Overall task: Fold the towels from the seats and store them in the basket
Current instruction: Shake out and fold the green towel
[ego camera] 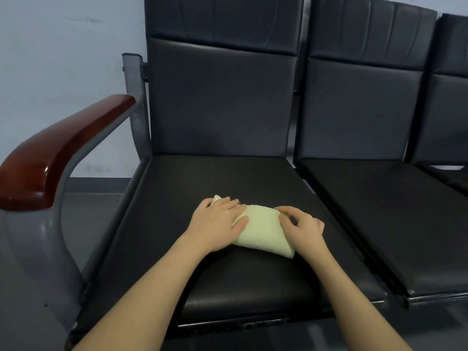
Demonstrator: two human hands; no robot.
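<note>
A small pale yellow towel (263, 230), folded into a compact shape, lies on the black cushion of the leftmost seat (228, 178). My left hand (219, 222) presses flat on the towel's left part with straight fingers. My right hand (301, 224) is at the towel's right edge, and its curled fingers pinch the fold there. No basket is in view.
A red-brown wooden armrest (58, 153) on a grey metal frame stands to the left of the seat. A second black seat (374, 211) adjoins on the right, and part of a third shows at the far right. A pale wall is behind.
</note>
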